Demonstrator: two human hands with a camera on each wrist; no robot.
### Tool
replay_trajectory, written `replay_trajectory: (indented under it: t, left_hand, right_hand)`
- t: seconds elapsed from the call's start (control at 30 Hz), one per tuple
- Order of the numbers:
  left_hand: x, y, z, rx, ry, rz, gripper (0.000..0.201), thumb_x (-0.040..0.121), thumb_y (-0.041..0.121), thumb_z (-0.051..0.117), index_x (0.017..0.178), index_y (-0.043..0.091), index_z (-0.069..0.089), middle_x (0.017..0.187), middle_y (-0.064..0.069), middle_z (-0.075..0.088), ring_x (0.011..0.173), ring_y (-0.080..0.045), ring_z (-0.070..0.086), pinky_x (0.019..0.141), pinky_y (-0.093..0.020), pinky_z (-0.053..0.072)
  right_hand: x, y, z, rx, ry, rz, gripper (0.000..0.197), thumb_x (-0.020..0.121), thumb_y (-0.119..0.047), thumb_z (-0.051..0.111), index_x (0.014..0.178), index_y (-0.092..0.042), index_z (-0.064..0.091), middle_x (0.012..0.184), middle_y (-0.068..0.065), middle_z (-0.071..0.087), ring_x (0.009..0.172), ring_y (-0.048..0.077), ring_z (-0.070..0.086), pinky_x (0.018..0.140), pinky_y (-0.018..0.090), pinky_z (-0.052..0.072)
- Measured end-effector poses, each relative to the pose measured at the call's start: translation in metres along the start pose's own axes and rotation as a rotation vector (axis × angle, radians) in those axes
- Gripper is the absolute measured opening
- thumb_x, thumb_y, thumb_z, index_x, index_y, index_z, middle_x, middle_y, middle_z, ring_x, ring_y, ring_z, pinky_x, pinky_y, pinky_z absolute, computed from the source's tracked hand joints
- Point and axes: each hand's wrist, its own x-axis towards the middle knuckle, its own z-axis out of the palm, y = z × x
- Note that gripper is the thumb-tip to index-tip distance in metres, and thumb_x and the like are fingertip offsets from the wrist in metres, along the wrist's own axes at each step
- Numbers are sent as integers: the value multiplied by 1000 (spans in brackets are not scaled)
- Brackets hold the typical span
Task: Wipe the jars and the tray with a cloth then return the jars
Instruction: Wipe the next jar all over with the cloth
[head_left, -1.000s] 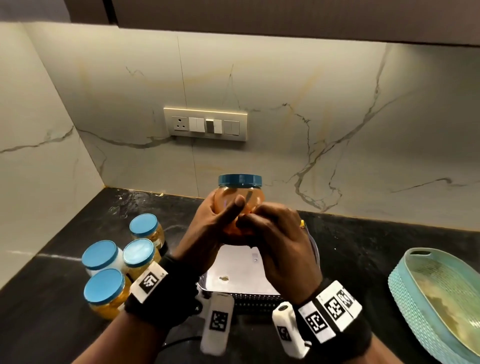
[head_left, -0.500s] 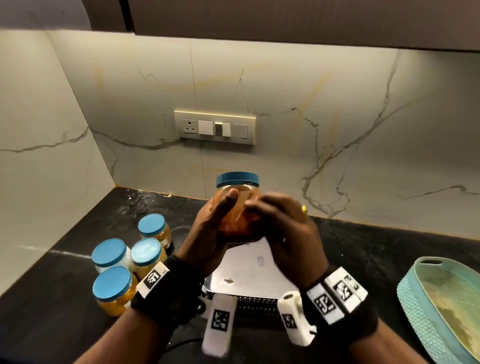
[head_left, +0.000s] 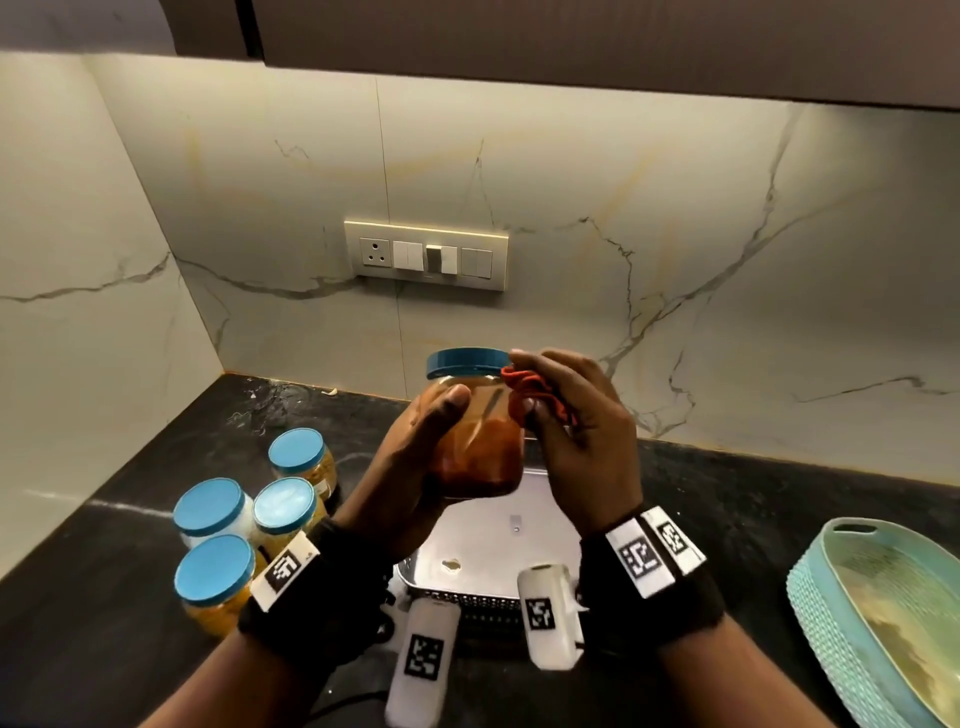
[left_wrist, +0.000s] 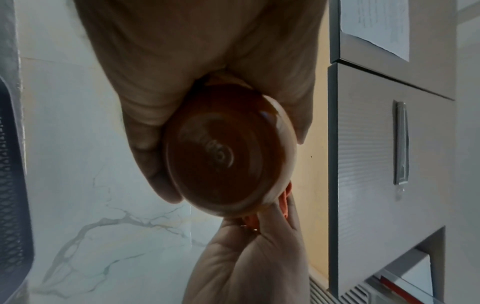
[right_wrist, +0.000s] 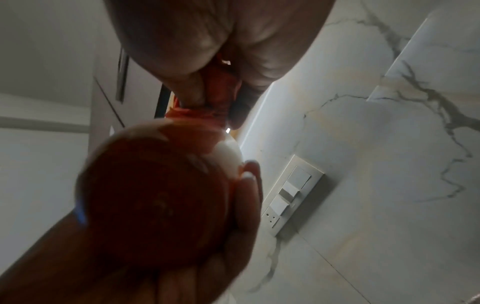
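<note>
My left hand (head_left: 415, 447) grips a clear jar (head_left: 480, 441) with a blue lid and reddish-brown contents, holding it upright above the metal tray (head_left: 498, 551). My right hand (head_left: 566, 415) holds a bunched red cloth (head_left: 530, 389) against the jar's upper right side, just under the lid. The left wrist view looks up at the jar's round base (left_wrist: 223, 152), the left hand (left_wrist: 182, 102) wrapped round it, the cloth (left_wrist: 284, 202) peeking out at its edge. In the right wrist view the cloth (right_wrist: 215, 96) sits pinched in the right hand (right_wrist: 207, 51) above the jar (right_wrist: 155, 195).
Several blue-lidded jars (head_left: 249, 525) stand grouped on the black counter (head_left: 78, 649) to the left of the tray. A teal woven tray (head_left: 883, 613) lies at the right edge. A switch panel (head_left: 426, 254) is set in the marble wall behind.
The right hand has slid from the jar's front round to its upper right side, baring the red cloth. The jar has risen slightly in the left hand.
</note>
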Motion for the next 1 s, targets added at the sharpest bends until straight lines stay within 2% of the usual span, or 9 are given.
replay_trajectory:
  t: [0.13, 0.2, 0.33, 0.5, 0.6, 0.7, 0.77, 0.9, 1.0]
  left_hand:
    - [0, -1, -9, -117, 9, 15, 101, 59, 59, 90, 144, 19, 53, 134, -19, 63, 113, -34, 67, 82, -47, 59]
    - [0, -2, -13, -160, 14, 20, 101, 62, 62, 87, 144, 17, 52, 136, -22, 62, 114, -36, 67, 84, -47, 60]
    - [3, 3, -16, -6, 24, 16, 75, 80, 58, 68, 141, 18, 53, 134, -19, 65, 118, -36, 67, 86, -47, 61]
    - [5, 4, -12, 127, 38, 51, 104, 51, 67, 90, 136, 20, 54, 124, -12, 71, 114, -34, 70, 82, -50, 61]
    - [5, -4, -8, 119, 58, 44, 96, 58, 64, 90, 135, 17, 57, 129, -16, 67, 117, -36, 68, 83, -56, 59]
    - [7, -8, -3, 77, 69, 23, 92, 59, 63, 89, 135, 22, 59, 132, -17, 65, 120, -39, 65, 83, -57, 58]
    - [10, -5, -2, 42, 39, 50, 88, 68, 62, 84, 138, 17, 57, 135, -22, 62, 122, -42, 62, 83, -54, 58]
    - [12, -1, -9, 2, 36, 20, 96, 70, 64, 81, 147, 17, 48, 141, -25, 57, 125, -43, 60, 89, -52, 57]
    - [10, -8, -5, 30, -8, 21, 77, 82, 58, 73, 143, 17, 53, 140, -23, 59, 128, -43, 59, 97, -60, 53]
  right_hand:
    - [-23, -16, 6, -54, -77, -92, 48, 86, 5, 63, 128, -18, 63, 128, -6, 53, 122, 3, 51, 99, 19, 47]
    - [-31, -21, 5, -80, -109, -196, 41, 89, -2, 61, 128, -15, 65, 128, -2, 54, 121, 10, 53, 101, 22, 47]
    - [-25, -15, 6, -183, -114, -254, 40, 87, -2, 61, 125, -12, 68, 127, 2, 53, 119, 18, 54, 101, 27, 47]
    - [-29, -19, 6, -261, -146, -328, 40, 85, -4, 67, 123, -15, 70, 123, 7, 60, 114, 23, 57, 99, 29, 49]
    - [-11, -11, 0, -191, -134, -238, 46, 79, 4, 71, 121, -15, 69, 120, 3, 63, 113, 19, 59, 95, 32, 51]
    - [10, -7, -6, -184, -69, -143, 35, 86, -13, 68, 121, -18, 69, 119, 1, 63, 111, 17, 60, 92, 30, 53]
    - [0, -14, -2, -226, -74, -198, 35, 87, -13, 68, 122, -17, 70, 120, 3, 63, 112, 20, 59, 95, 27, 50]
    - [-39, -22, 5, -287, -178, -410, 38, 86, -4, 73, 122, -16, 71, 121, 9, 62, 115, 28, 58, 97, 34, 51]
    - [-21, -9, -1, -217, -84, -304, 39, 83, 0, 74, 118, -15, 73, 118, 8, 62, 111, 24, 60, 94, 29, 51]
